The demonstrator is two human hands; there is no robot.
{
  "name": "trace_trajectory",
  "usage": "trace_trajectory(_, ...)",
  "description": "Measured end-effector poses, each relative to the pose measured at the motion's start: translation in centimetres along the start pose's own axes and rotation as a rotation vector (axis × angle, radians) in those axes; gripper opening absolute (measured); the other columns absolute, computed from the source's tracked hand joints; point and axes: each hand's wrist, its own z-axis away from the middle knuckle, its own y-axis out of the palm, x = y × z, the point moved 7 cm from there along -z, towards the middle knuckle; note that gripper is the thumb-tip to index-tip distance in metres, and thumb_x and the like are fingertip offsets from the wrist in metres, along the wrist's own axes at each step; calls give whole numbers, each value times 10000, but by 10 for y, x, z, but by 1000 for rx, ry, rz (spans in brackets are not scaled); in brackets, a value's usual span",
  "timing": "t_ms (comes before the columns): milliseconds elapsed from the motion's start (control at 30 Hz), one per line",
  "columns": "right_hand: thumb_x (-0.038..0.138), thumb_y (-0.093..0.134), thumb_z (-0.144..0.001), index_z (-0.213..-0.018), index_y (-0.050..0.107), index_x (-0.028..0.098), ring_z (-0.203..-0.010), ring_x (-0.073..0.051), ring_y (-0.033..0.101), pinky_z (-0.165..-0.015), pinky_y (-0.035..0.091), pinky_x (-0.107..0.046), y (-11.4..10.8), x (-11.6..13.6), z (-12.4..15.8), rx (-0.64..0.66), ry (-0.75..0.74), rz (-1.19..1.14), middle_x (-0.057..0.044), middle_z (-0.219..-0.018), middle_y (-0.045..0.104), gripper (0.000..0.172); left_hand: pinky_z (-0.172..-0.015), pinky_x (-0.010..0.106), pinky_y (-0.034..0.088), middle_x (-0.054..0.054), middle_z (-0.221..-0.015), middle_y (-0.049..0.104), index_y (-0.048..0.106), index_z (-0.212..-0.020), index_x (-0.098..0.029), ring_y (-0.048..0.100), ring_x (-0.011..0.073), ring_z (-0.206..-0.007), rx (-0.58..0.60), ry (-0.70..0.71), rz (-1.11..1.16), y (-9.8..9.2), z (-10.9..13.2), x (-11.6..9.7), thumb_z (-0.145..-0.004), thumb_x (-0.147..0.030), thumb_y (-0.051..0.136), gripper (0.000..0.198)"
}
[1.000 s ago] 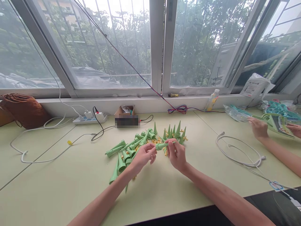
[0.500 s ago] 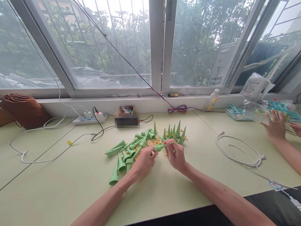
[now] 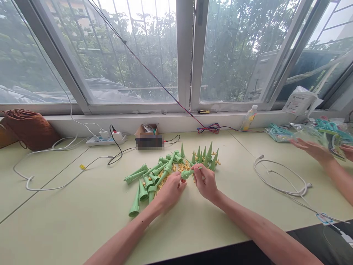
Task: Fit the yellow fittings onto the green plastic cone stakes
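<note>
Between my hands, over the pale green table (image 3: pixel 220 228), is a green spike (image 3: pixel 187 173), its wide capped end to the left. My right hand (image 3: pixel 204 180) pinches its thin end. The fingers of my left hand (image 3: pixel 173 189) close around the capped end. Left of and behind my left hand lies a heap of green spikes (image 3: pixel 142 189), mostly on their sides. Small yellow pieces (image 3: pixel 179 166) are scattered behind my hands. Several green spikes stand upright (image 3: pixel 209 151) behind my right hand, with yellow pieces among them.
Another person's hand (image 3: pixel 314 149) is over plastic packages (image 3: pixel 335 141) at the right. A white cable (image 3: pixel 275 189) lies coiled nearby. At the back are a power strip (image 3: pixel 106 139), a small cardboard box (image 3: pixel 147 130), a bottle (image 3: pixel 249 117) and a brown bag (image 3: pixel 31 129).
My left fingers have closed in on the capped end of the spike. My right hand has hardly moved. The other person's hand has turned and shifted left with a clear package.
</note>
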Motion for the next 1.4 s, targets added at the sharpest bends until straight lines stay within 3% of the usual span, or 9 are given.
trace_trajectory(500, 333, 369, -1043, -854, 572, 189, -422, -101, 463, -472, 387, -220, 1, -3, 1, 15, 36, 35, 58, -509, 453, 312, -655, 277, 422, 21, -858, 549, 498, -771, -197, 520, 158, -721, -4, 16, 2, -3, 1, -5, -928, -231, 423, 177)
trace_trajectory(800, 319, 373, -1042, -862, 573, 183, -428, -97, 452, -469, 377, -214, 1, -3, 1, 12, 33, 21, 56, -526, 454, 302, -610, 269, 352, -13, -685, 508, 394, -710, -206, 451, 151, -628, -32, -11, -20, -2, 0, 0, -954, -281, 424, 256)
trace_trajectory(1400, 341, 372, -1045, -856, 574, 186, -437, -102, 465, -474, 389, -219, 1, -3, 1, 26, 43, 6, 48, -535, 462, 317, -618, 273, 377, 15, -769, 529, 478, -747, -191, 474, 154, -664, -86, 20, 6, -7, -1, -3, -946, -207, 380, 223)
